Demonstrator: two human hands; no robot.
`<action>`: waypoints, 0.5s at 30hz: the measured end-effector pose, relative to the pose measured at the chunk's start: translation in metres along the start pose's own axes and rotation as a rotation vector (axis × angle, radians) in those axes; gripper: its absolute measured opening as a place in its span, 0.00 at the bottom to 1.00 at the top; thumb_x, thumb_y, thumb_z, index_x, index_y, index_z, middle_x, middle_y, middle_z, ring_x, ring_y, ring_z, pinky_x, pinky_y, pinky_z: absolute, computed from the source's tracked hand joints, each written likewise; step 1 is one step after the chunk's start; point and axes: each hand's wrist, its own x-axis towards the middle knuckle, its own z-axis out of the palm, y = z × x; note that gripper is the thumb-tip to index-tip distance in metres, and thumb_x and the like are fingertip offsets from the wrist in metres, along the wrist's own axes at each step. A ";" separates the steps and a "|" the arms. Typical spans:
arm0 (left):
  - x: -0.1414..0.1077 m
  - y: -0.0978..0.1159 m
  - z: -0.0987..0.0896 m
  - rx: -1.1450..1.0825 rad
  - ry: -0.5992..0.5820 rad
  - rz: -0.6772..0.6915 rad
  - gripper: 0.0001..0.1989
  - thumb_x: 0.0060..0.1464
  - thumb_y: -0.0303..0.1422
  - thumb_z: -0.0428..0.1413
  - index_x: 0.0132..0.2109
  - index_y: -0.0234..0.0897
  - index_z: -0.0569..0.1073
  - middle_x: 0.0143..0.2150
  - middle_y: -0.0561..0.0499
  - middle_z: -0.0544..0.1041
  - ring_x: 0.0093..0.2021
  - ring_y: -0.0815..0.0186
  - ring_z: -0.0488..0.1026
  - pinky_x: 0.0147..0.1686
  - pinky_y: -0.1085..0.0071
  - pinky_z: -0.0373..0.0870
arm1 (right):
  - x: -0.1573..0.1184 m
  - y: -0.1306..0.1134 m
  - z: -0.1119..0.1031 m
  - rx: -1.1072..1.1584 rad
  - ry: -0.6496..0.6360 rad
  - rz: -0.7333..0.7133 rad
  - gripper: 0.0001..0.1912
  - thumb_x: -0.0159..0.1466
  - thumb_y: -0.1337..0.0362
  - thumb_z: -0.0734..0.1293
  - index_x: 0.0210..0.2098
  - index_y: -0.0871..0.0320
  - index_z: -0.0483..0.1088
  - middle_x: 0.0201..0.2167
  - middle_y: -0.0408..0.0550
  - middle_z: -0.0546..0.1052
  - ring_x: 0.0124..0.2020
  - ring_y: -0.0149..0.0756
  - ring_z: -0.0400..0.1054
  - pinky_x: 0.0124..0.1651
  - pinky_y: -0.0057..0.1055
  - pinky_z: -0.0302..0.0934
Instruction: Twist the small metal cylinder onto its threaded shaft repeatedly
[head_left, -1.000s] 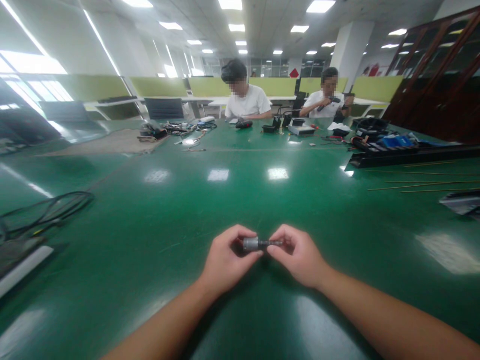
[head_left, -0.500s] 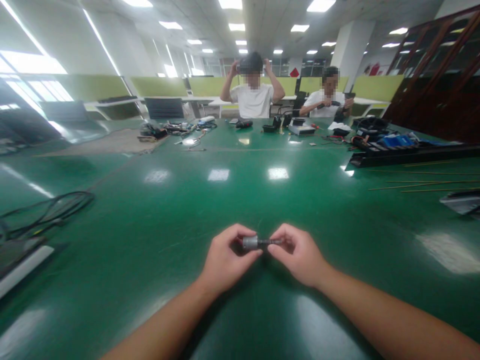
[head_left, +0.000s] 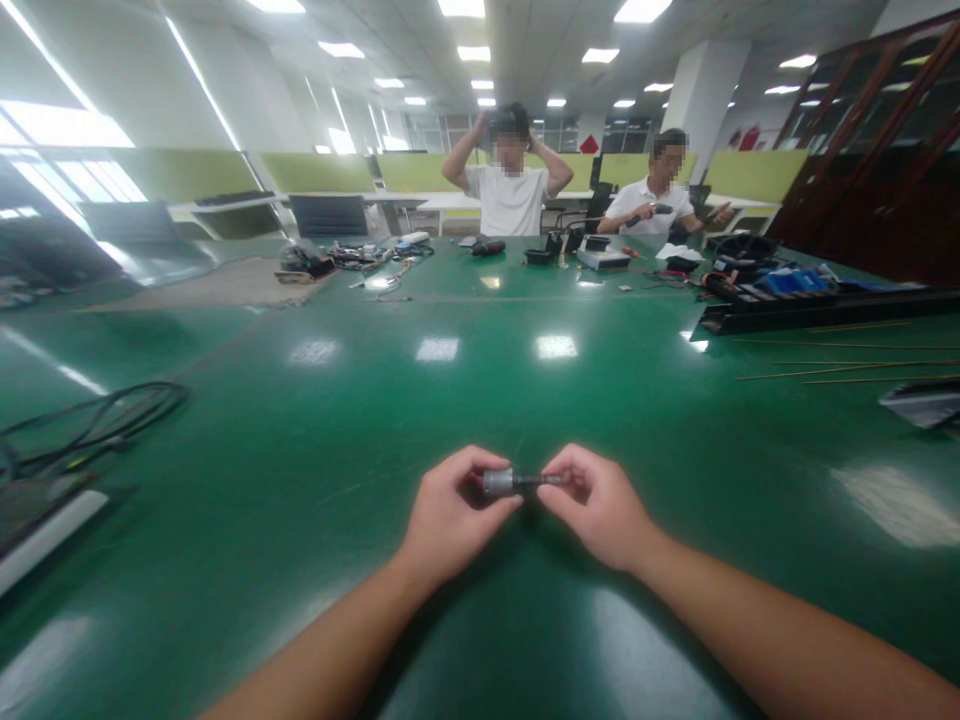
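A small metal tool [head_left: 499, 482] with a silver cylinder on its left and a thin dark shaft on its right lies level between my hands, near the middle of the green table [head_left: 480, 400]. Around the cylinder end, the thumb and fingers of my left hand [head_left: 454, 515] are closed. My right hand [head_left: 600, 505] pinches the far end of the shaft between thumb and fingers, which partly hide the tip. Between the two hands, the middle of the shaft shows.
Black cables [head_left: 142, 410] and a white-edged device [head_left: 56, 540] lie at the left. Thin rods [head_left: 847, 364] and a black tray [head_left: 810, 310] are at the right. Across the table sit two people [head_left: 511, 200], near tools and wires.
My hands and the tool have barely moved. Across the table, the person at the right has lowered a dark tool and moved their hands apart.
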 end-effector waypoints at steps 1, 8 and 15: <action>0.000 0.001 0.000 0.001 0.001 0.000 0.11 0.46 0.31 0.66 0.38 0.35 0.75 0.35 0.50 0.78 0.34 0.64 0.74 0.35 0.70 0.69 | 0.000 0.000 0.000 -0.002 -0.001 -0.001 0.05 0.60 0.63 0.69 0.33 0.58 0.70 0.25 0.41 0.72 0.25 0.30 0.64 0.29 0.26 0.58; 0.001 0.001 0.000 -0.011 0.006 -0.006 0.11 0.47 0.31 0.65 0.38 0.35 0.75 0.35 0.49 0.78 0.34 0.63 0.75 0.35 0.70 0.69 | 0.000 -0.001 0.001 0.006 0.014 0.010 0.05 0.60 0.64 0.68 0.33 0.58 0.69 0.24 0.40 0.71 0.24 0.30 0.63 0.28 0.26 0.57; 0.000 -0.001 0.001 -0.011 0.015 0.001 0.12 0.46 0.32 0.65 0.38 0.35 0.75 0.35 0.49 0.78 0.33 0.63 0.75 0.34 0.70 0.71 | 0.000 0.000 0.001 0.028 0.017 0.011 0.05 0.60 0.63 0.68 0.34 0.58 0.69 0.24 0.41 0.72 0.25 0.31 0.65 0.29 0.26 0.58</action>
